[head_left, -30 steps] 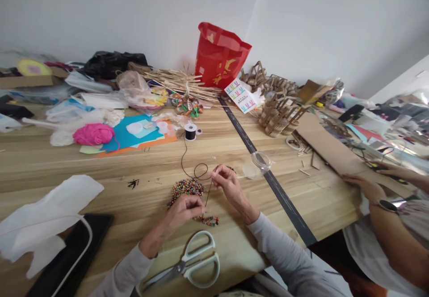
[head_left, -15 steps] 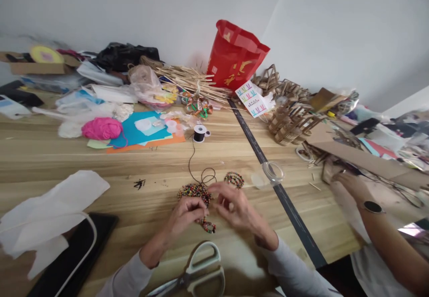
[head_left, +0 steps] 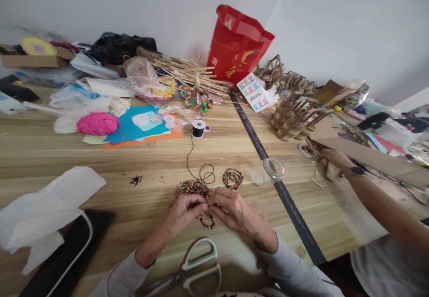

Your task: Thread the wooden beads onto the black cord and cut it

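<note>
Near the front edge of the wooden table (head_left: 67,154), the left hand (head_left: 182,212) and the right hand (head_left: 234,212) met, fingertips pressed together and pinching a short string of beads (head_left: 208,222) that hung in a small loop below them and rested on the wood. Just behind the hands lay a pile of loose beads (head_left: 191,186), and beside it a finished bead ring (head_left: 233,177). A thin black cord (head_left: 191,154) ran from the pile back to a small spool (head_left: 198,128). Scissors (head_left: 191,272) lay close to the person's body.

The string looked very light and limp, and the beads small, hard and likely slippery, so they could slide off a free end. It seemed best to hold it on the cord, right beside the last bead, with two fingertips.

At the right, another person's hand (head_left: 331,157) touched cardboard (head_left: 362,154).
</note>
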Demonstrator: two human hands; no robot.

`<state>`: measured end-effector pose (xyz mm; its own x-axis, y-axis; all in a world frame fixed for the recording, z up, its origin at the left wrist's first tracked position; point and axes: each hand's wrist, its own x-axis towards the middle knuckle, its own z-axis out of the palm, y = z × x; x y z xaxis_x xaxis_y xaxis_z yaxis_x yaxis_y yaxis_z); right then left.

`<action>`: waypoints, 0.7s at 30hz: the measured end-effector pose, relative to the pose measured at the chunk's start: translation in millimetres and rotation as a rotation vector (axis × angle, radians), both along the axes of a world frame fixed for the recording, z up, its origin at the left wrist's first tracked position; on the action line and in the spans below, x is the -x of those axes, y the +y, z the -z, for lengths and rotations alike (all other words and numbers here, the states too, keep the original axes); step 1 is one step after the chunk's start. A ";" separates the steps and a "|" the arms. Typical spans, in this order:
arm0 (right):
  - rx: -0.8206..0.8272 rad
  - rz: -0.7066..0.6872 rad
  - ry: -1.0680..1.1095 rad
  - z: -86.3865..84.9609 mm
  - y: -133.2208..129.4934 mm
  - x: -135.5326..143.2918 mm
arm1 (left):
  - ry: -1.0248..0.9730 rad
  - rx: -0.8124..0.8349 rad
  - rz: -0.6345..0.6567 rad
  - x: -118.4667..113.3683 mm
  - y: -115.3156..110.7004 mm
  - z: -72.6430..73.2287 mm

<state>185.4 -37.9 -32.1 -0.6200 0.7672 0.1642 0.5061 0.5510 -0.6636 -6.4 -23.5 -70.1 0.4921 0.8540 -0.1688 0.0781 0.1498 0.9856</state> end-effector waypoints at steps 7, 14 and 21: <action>-0.004 0.076 -0.191 -7.8 6.3 -21.7 | -0.016 0.050 -0.032 14.7 2.1 -0.2; 0.007 0.130 -0.322 -1.2 13.3 -44.2 | -0.020 0.000 -0.026 43.1 1.4 -10.1; 0.037 0.128 -0.319 -1.5 16.3 -61.8 | 0.004 0.062 -0.075 61.7 -8.9 -19.1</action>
<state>247.2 -21.6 -30.6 -0.5339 0.8440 -0.0519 0.7547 0.4479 -0.4793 -68.1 -32.4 -51.0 0.4263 0.8763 -0.2243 0.0678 0.2163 0.9740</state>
